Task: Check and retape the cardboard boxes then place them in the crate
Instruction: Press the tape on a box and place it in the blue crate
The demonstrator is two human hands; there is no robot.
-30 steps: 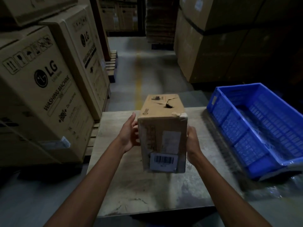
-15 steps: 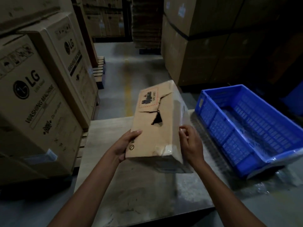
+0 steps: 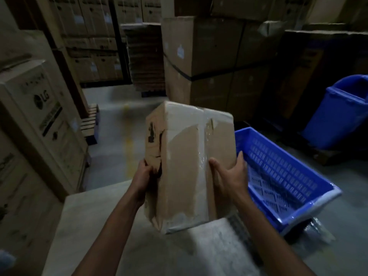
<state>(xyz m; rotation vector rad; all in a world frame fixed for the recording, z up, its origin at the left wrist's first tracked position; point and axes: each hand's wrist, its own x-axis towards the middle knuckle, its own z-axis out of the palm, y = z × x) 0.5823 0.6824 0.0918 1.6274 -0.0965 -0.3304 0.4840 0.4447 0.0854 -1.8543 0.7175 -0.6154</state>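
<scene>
left hand (image 3: pixel 143 177) + right hand (image 3: pixel 229 177): fingers (image 3: pixel 240 159) clamped on box (image 3: pixel 185 156), above table (image 3: pixel 95 226) | crate (image 3: pixel 288 221) just right | bin (image 3: pixel 338 118) beyond | cartons (image 3: pixel 41 120) left

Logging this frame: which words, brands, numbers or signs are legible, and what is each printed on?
"LG": logo on the large carton at the left.
Print under that logo: too blurred to read.
Black printed mark on the left face of the held box: illegible.
Pale label on the stacked cartons behind: too blurred to read.
</scene>
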